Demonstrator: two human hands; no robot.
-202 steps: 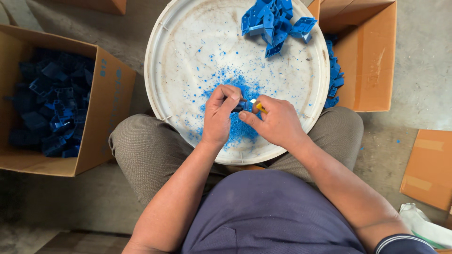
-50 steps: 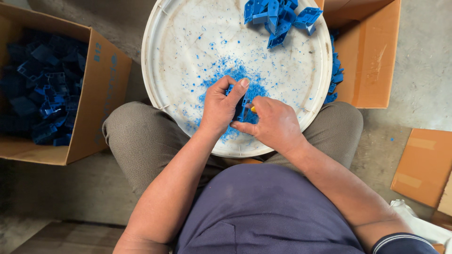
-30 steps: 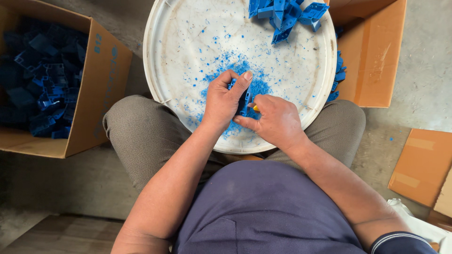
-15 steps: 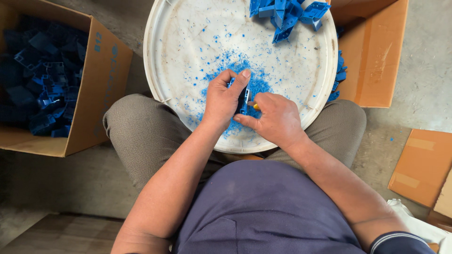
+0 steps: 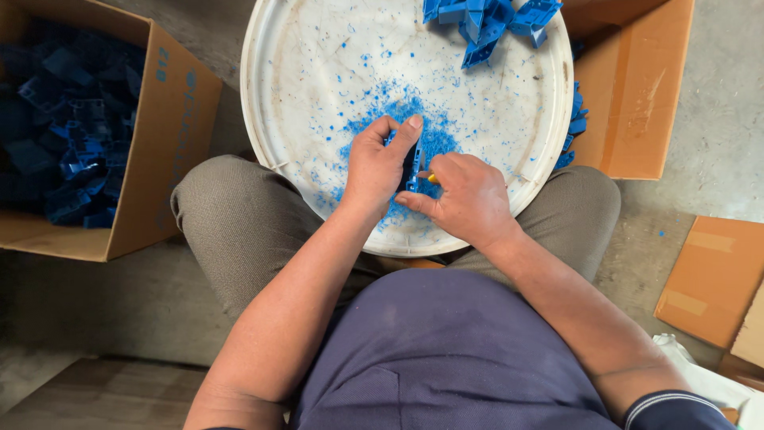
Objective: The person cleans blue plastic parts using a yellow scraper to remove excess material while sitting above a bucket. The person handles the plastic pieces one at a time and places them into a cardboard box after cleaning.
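Observation:
My left hand [image 5: 380, 166] grips a small blue plastic part [image 5: 414, 165] upright over a round white tray [image 5: 318, 48] resting on my lap. My right hand [image 5: 465, 197] is closed on a small tool with a yellow tip [image 5: 432, 178], pressed against the part's side. Blue plastic shavings [image 5: 398, 111] lie scattered on the tray beneath and around both hands. A heap of blue plastic parts [image 5: 485, 20] sits at the tray's far edge.
An open cardboard box [image 5: 171, 119] at my left holds several dark blue parts [image 5: 56, 119]. Another cardboard box [image 5: 633, 87] stands at the right, with blue parts [image 5: 574, 127] beside the tray rim. Flat cardboard pieces [image 5: 712, 279] lie on the concrete floor at right.
Both hands stay together on the blue part over the tray. The left fingers have shifted slightly on the part and the view has drifted a little; the shavings pile looks unchanged.

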